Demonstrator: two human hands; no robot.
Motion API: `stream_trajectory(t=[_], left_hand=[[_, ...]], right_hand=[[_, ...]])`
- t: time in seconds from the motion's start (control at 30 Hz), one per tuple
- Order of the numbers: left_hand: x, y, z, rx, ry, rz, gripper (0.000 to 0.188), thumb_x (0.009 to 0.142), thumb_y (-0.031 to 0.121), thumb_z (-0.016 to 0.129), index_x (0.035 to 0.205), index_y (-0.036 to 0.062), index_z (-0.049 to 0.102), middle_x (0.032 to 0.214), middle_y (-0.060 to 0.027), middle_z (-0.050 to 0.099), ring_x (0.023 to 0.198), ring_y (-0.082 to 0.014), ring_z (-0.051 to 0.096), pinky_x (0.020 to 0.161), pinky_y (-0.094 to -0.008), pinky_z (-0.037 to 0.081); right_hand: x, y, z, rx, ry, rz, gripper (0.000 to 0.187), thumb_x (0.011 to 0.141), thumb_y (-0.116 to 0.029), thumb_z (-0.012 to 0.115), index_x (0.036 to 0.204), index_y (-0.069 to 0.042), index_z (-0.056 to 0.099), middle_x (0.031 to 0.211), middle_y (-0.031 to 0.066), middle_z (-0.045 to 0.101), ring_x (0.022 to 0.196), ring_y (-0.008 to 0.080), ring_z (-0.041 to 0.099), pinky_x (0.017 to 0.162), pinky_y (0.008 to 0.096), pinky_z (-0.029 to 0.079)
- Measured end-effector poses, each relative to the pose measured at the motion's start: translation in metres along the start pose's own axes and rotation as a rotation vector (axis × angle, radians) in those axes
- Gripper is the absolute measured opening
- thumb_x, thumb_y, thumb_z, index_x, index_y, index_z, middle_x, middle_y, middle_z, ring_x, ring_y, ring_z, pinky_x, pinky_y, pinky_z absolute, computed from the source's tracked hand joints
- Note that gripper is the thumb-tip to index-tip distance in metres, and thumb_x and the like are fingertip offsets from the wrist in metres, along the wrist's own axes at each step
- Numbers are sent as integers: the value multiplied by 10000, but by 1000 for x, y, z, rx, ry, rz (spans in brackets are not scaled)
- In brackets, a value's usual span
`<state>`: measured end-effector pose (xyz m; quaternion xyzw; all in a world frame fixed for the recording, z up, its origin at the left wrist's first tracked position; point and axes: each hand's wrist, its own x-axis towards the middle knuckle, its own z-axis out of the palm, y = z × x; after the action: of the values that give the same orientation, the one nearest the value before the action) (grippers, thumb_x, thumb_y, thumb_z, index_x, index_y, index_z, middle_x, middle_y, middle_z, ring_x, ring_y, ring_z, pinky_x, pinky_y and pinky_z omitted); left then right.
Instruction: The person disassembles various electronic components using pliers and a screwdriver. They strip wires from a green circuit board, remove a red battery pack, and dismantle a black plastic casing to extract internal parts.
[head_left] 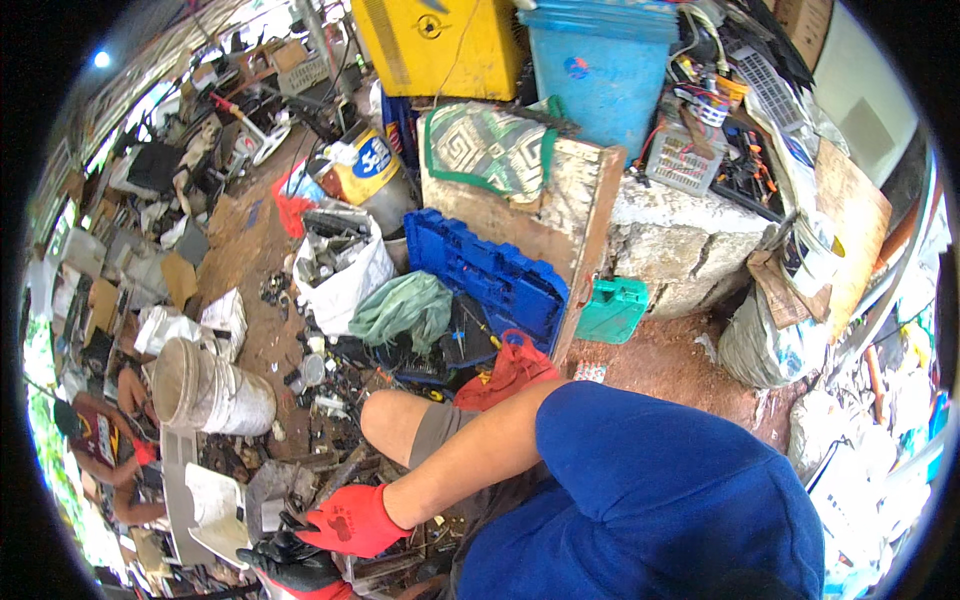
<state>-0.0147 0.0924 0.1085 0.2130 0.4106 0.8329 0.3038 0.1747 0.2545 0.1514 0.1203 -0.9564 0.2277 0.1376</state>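
Both of my hands wear red work gloves with black-coated palms and fingers. My right hand (pixel 352 522) reaches in from the blue sleeve (pixel 660 480), its fingers closed near the lower edge. Just below it, my left hand (pixel 297 568) has curled fingers, its black coating turned up. Something small and dark seems to be between the two hands, but it blends with the gloves and I cannot make it out. Beside them lie a white plastic casing (pixel 215 505) and scattered scrap pieces.
A dirty white bucket (pixel 235 398) lies tipped beyond my hands. Near my knee are a white sack (pixel 345 270) of scrap, a green mesh bag (pixel 405 312), a blue plastic case (pixel 490 280) and a red cloth (pixel 508 370). Another person (pixel 105 435) sits at the far left.
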Motion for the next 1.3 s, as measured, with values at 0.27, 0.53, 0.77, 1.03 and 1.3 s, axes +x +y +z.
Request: stream_trajectory(t=[0.27, 0.53, 0.77, 1.03, 1.3], left_hand=[[-11, -32, 83, 371, -107, 157, 510, 1025, 443, 376, 1388, 85, 396, 811, 34, 530, 776, -174, 575, 854, -424, 549], [-12, -80, 117, 329, -78, 251, 490, 1015, 497, 372, 1310, 125, 497, 883, -67, 622, 776, -276, 659, 533, -479, 550], [-40, -85, 169, 729, -10, 144, 554, 992, 536, 400, 1258, 66, 522, 1003, -144, 656, 808, -281, 653, 656, -405, 549], [-59, -95, 257, 682, -589, 115, 608, 966, 407, 517, 1424, 30, 385, 1389, -143, 483, 1284, -260, 477, 1070, -427, 394], [-71, -35, 212, 1083, -590, 135, 464, 1037, 324, 440, 1349, -19, 459, 1268, -169, 549, 1153, -258, 554, 966, -379, 482]], right_hand=[[-54, 21, -17, 743, 151, 57, 580, 906, -243, 592, 1419, -67, 385, 1241, 223, 602, 1111, 366, 601, 914, 436, 473], [-108, 12, -21, 888, 262, 266, 558, 887, -257, 616, 1390, -76, 453, 1170, 196, 656, 1029, 327, 645, 899, 409, 482], [-143, -7, -36, 719, 345, 376, 587, 912, -239, 585, 1433, -53, 390, 1174, 213, 632, 1053, 359, 622, 908, 417, 478], [-239, 32, -41, 510, 852, 676, 500, 920, -200, 536, 1391, -51, 459, 1307, 247, 551, 1232, 351, 530, 1041, 439, 408], [-461, -13, -290, -563, 2067, 528, 288, 950, -191, 562, 1184, -28, 603, 977, 98, 662, 888, 183, 598, 818, 348, 483]])
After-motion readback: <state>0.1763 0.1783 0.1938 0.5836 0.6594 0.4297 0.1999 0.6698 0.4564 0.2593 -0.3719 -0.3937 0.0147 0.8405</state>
